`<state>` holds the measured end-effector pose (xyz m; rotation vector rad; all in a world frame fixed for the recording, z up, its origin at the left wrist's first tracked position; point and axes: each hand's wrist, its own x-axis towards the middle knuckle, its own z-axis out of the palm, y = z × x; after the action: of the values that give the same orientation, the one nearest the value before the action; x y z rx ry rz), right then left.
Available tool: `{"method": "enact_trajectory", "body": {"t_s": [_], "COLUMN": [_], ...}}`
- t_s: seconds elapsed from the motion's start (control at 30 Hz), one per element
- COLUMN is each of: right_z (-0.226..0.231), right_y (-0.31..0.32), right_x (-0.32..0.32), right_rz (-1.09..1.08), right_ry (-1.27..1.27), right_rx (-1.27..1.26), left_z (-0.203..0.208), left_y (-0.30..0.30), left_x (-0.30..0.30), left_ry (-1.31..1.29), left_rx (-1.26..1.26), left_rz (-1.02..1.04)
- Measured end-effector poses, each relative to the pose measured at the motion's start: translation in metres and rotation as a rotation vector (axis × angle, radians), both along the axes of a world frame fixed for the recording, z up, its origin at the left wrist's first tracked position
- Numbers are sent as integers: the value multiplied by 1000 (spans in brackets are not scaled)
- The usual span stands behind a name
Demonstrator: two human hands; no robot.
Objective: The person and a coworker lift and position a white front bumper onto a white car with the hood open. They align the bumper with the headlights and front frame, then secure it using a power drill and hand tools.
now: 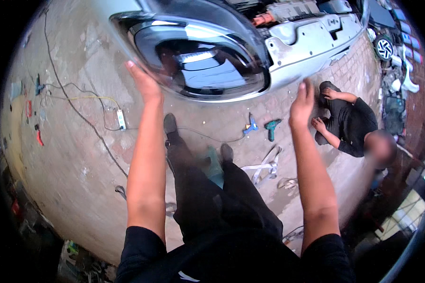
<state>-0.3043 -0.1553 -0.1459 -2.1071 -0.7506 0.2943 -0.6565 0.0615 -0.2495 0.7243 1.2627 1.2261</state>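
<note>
In front of me is the front end of a silver car, with a large dark-lensed headlight (210,70) and a silver front panel (311,40) beside it. My left hand (146,85) is stretched out at the silver edge left of and below the headlight. Its fingers are extended and partly hidden by the bodywork, and it appears to touch the edge. My right hand (303,104) is raised just below the front panel, fingers straight and slightly blurred. Nothing shows in it, and whether it touches the panel I cannot tell.
A person (352,120) in dark clothes crouches to the right. On the floor lie a blue glue gun (251,124), a green cordless drill (272,128), pale straps (264,169), a power strip (121,120) and a long dark cable (73,104). A wheel (384,48) stands at the far right.
</note>
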Motion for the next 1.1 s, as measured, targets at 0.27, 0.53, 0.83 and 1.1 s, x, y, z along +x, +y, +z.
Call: {"method": "enact_trajectory", "body": {"t_s": [0.27,0.53,0.83,1.1], "right_z": [-50,-21,-65,-84], "right_y": [-48,-6,22,70], "right_x": [-87,-118,-52,-31], "right_rz": [-66,-226,-150,-401], "right_ry": [683,1129,51,-91], "right_rx": [115,409,108,168], "left_z": [20,64,77,87], "left_y": [-54,-94,-92,-94], "left_x": [18,37,7,7], "left_ry": [338,66,-135,-223], "left_rx": [109,77,-1,-48], "left_rz": [45,-12,-184,-224]}}
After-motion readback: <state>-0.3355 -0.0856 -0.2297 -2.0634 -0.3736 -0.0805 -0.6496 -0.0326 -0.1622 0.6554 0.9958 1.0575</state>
